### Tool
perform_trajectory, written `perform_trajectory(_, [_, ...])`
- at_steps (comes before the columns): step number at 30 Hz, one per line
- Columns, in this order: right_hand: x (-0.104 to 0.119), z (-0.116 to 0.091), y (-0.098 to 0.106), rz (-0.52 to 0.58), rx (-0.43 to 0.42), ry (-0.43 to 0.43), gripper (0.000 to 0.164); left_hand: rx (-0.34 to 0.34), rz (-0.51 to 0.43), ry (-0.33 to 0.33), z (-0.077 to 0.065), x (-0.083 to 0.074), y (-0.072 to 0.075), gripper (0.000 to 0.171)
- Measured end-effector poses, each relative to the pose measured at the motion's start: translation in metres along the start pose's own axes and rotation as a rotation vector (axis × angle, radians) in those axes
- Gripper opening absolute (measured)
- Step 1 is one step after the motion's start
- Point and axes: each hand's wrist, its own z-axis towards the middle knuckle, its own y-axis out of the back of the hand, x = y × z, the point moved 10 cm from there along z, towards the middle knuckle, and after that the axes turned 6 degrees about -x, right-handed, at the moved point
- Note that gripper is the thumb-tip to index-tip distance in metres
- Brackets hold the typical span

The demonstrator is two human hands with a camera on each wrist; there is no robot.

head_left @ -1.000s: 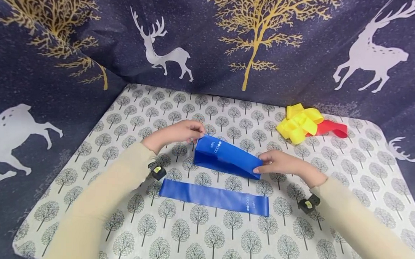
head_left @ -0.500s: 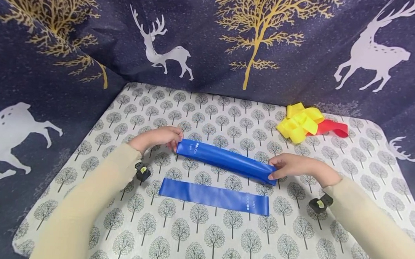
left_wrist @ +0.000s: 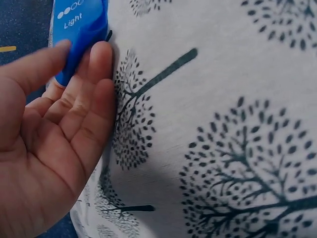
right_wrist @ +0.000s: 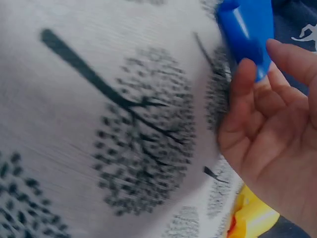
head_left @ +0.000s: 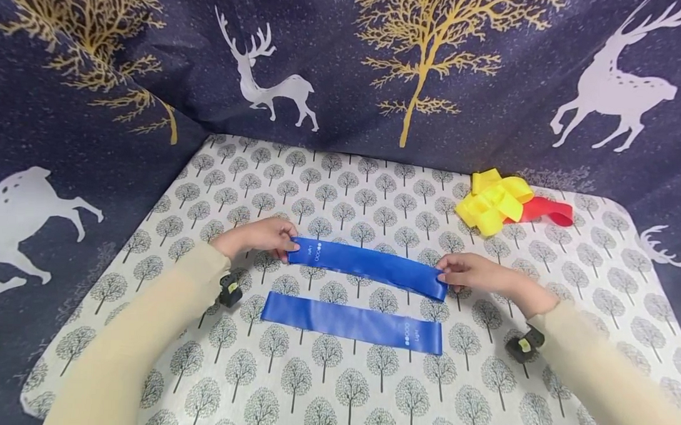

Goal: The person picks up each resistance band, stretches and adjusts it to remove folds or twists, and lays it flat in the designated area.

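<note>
A blue resistance band [head_left: 367,266] printed "Light" stretches lengthwise between both hands, low over the table. My left hand [head_left: 267,237] pinches its printed left end between thumb and fingers; the left wrist view shows this band end [left_wrist: 81,29] folding a little at the fingertips. At the other end, my right hand [head_left: 473,273] pinches the band, whose looped end [right_wrist: 247,34] shows in the right wrist view. A second blue resistance band [head_left: 342,321], its "Light" print at the right, lies flat just nearer to me, roughly parallel to the first.
At the back right a heap of yellow band [head_left: 494,202] lies partly over a red band [head_left: 546,210]. The table [head_left: 289,386] wears a white cloth with tree prints. A dark blue curtain [head_left: 345,69] with deer and trees hangs behind and at the left.
The held band, opened as a loop and tilted at first, has been drawn out leftward and rightward into a flat strip. It now sits lower and more level. The other bands stayed put.
</note>
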Motion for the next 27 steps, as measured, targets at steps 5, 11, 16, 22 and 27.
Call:
perform_trajectory(5, [-0.006,0.000,0.006,-0.021,-0.107,0.011,0.020,-0.009,-0.045,-0.002,-0.001,0.004,-0.001,0.032])
perform_trajectory(11, [-0.011,-0.001,0.012,-0.027,-0.190,-0.041,0.019,-0.053,-0.092,0.019,-0.001,0.010,0.002,0.048])
perform_trajectory(16, [-0.012,0.001,0.012,0.057,-0.237,-0.102,0.014,-0.102,-0.126,0.047,-0.004,0.015,0.004,0.043])
perform_trajectory(22, [-0.013,0.003,0.005,0.150,-0.278,-0.137,0.020,-0.130,-0.153,0.056,-0.008,0.014,0.004,0.040])
perform_trajectory(27, [-0.015,0.000,0.002,0.122,-0.310,-0.144,0.031,-0.153,-0.188,0.087,-0.010,0.021,0.004,0.040])
